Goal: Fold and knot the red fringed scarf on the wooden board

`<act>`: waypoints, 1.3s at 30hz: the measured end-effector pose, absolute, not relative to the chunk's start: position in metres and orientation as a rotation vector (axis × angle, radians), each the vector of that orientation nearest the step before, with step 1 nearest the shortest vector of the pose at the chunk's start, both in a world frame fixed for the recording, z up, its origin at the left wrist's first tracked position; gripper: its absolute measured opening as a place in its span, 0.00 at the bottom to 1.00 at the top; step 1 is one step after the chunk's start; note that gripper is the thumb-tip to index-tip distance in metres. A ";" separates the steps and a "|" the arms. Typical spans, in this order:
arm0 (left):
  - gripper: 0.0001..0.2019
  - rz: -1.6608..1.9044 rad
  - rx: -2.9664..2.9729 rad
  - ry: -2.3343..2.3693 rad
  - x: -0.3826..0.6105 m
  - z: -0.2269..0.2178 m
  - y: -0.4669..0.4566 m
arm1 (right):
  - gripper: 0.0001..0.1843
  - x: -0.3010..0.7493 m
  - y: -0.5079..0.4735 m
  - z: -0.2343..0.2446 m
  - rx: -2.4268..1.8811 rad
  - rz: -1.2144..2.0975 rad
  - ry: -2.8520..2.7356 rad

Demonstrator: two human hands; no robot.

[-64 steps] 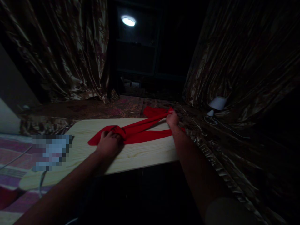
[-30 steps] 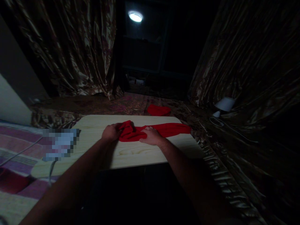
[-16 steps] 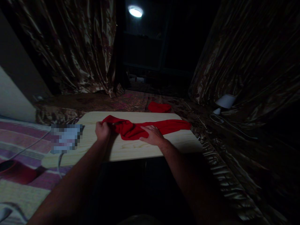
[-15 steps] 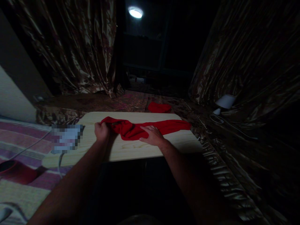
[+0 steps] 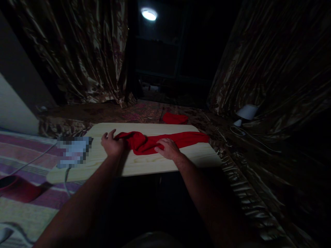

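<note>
A long, narrow piece of red cloth (image 5: 192,137) stretches across a light wooden tabletop (image 5: 152,167). Its right part lies fairly flat, while the left part is bunched in folds; which kind of garment it is I cannot make out. At the bunched left end, my left hand (image 5: 112,144) is open with its fingers apart, beside or just touching the fabric. My right hand (image 5: 168,149) rests open on the middle of the cloth, palm down. The cloth's far right end reaches the edge of the tabletop.
Behind the tabletop lies another red cloth (image 5: 175,118). A small white lamp (image 5: 247,112) with a cord stands at the right. To the left are a pixelated object (image 5: 73,151), a cable and a red object (image 5: 22,189) on striped bedding (image 5: 49,204). Patterned curtains (image 5: 98,51) flank a dark window.
My left hand has let go of the cloth's left end and spread its fingers, and that end has dropped slightly. My right hand stays on the cloth, almost unmoved.
</note>
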State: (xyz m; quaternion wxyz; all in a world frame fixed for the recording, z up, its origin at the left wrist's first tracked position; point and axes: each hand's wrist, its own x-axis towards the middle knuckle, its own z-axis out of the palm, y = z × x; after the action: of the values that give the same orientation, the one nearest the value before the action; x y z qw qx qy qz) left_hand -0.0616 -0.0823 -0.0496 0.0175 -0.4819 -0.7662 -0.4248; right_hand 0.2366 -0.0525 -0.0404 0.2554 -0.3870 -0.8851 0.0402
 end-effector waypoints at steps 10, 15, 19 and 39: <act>0.20 -1.389 -1.455 -2.435 -0.062 -0.055 -0.074 | 0.18 0.236 -0.057 -0.038 -1.195 0.060 -2.385; 0.18 -1.264 -1.730 -2.254 -0.066 -0.059 -0.072 | 0.33 0.236 -0.058 -0.038 -1.164 0.139 -2.457; 0.12 -1.299 -1.450 -2.500 -0.067 -0.062 -0.068 | 0.24 0.234 -0.055 -0.040 -1.208 0.249 -2.470; 0.11 -1.747 -0.956 -2.616 -0.077 -0.060 -0.071 | 0.07 0.240 -0.026 0.015 -1.140 0.638 -2.201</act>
State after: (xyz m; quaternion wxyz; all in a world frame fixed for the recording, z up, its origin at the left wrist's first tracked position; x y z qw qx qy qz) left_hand -0.0773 -0.0710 -0.0604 -0.0732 -0.2900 -0.7935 -0.5300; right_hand 0.2403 -0.0256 0.0153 0.2871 -0.4268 -0.8236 0.2388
